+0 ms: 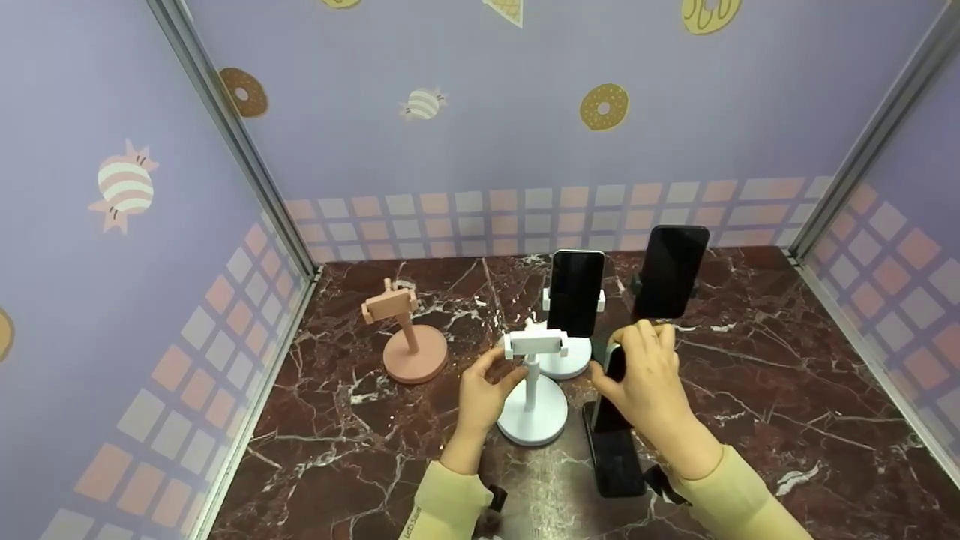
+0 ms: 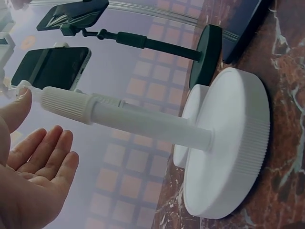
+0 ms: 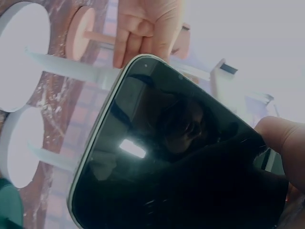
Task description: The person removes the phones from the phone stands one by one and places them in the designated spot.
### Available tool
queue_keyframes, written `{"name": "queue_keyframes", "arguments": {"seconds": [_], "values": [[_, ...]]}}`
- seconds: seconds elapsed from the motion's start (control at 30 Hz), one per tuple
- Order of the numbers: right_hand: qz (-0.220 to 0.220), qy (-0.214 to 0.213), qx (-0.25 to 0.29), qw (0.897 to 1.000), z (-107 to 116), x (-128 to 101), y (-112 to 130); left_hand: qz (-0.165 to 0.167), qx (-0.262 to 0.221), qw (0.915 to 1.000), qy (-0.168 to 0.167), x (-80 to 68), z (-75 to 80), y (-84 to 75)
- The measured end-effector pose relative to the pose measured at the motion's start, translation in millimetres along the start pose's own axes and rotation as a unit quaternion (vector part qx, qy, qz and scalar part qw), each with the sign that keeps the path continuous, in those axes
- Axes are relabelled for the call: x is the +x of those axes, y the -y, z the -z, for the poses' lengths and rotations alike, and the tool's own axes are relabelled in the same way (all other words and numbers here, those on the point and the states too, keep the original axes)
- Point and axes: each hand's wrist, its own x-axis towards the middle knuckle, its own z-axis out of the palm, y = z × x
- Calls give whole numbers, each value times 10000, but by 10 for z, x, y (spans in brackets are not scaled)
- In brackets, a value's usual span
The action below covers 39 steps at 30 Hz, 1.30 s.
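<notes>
The right hand [image 1: 649, 375] grips a dark phone [image 1: 611, 390] by its upper end, fingers curled over the top edge, its lower end toward the marble counter's [image 1: 787, 390] front edge. The left hand [image 1: 484, 390], fingers spread and relaxed, touches the clamp of the empty white stand [image 1: 532, 390] near the counter's middle. Behind stand 2 phone-bearing stands; a pink stand [image 1: 409, 334] sits toward the left edge.

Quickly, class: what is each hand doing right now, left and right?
Left hand: open, fingers straight, thumb touching the white stand at its clamp.
Right hand: gripping a black phone, tilted up off the table.
</notes>
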Motion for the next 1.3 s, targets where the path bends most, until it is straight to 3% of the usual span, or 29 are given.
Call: {"name": "queue_keyframes", "arguments": {"seconds": [0.2, 0.57, 0.77, 1.3], "values": [[-209, 108, -200, 9995, -62, -123, -151, -17, 254, 9996, 150, -6, -41, 62], [-584, 407, -457, 9964, -180, -284, -394, -163, 232, 9991, 327, -25, -112, 64], [-1031, 784, -479, 9904, -211, -348, -492, -243, 359, 9986, 289, -14, -127, 78], [-1378, 1365, -649, 9789, -297, -463, -671, -394, 688, 9968, -109, -3, -183, 105]]}}
